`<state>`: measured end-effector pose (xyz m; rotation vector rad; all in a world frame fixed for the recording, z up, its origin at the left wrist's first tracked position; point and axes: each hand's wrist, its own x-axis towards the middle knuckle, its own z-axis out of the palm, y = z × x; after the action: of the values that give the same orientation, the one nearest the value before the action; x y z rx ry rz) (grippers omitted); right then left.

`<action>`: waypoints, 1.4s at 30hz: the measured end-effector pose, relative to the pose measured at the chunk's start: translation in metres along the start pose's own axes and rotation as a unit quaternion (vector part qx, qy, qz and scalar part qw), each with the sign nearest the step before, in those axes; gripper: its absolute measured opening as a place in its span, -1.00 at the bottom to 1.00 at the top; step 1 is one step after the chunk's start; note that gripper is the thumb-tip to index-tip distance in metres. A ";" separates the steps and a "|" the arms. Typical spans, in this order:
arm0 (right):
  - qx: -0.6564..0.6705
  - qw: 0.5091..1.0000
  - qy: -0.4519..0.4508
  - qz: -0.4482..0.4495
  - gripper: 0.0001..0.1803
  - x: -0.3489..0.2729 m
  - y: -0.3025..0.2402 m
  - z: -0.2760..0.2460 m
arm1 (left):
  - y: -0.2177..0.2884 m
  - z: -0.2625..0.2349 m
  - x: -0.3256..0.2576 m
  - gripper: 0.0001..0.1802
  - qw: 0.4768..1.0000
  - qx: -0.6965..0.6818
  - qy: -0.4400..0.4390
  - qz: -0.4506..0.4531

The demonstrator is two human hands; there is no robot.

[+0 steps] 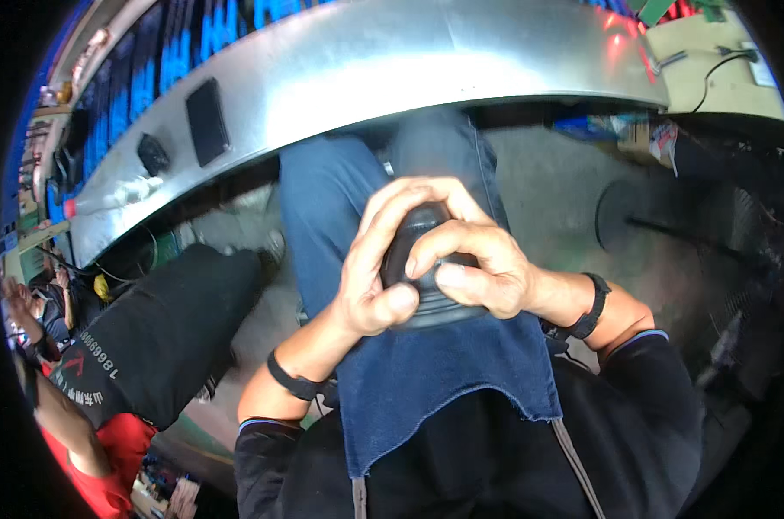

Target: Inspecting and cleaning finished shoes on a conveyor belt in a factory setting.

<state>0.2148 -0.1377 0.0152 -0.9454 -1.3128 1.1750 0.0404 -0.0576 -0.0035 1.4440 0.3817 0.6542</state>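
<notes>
Above my lap I hold a black rubber bellows (428, 304) with ribbed rings on its side nearest me. My left hand (376, 268) curves around its left and far side, the thumb pressed on the ribs. From the right, my right hand (487, 268) grips it, with thumb and index finger close together on the near face. The fingers hide much of the bellows. A dark blue denim apron (444, 372) lies beneath it over my lap.
A curved metal worktop (340, 78) runs across ahead of my knees. On its left part lie a black phone (206, 121) and a small black object (152, 154). A person in a red top (119, 458) sits close on my left. A dark round-based stand (621, 216) is at the right.
</notes>
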 end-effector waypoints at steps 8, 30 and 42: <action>-0.003 0.947 -0.071 -0.313 -0.35 0.023 -0.089 0.001 | 0.116 0.005 -0.002 0.03 0.939 0.189 -0.040 0.285; -0.038 0.992 0.121 0.013 -0.01 0.004 0.041 -0.036 | -0.019 0.019 0.021 0.01 0.992 -0.023 0.112 -0.054; -0.012 0.987 0.148 0.060 -0.16 0.026 0.106 -0.072 | -0.072 0.010 0.065 -0.12 0.979 0.058 0.164 -0.111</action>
<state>0.2731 -0.0829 -0.0882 -1.1810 -1.0453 1.0633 0.1093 -0.0250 -0.0640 1.3778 0.8376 0.6977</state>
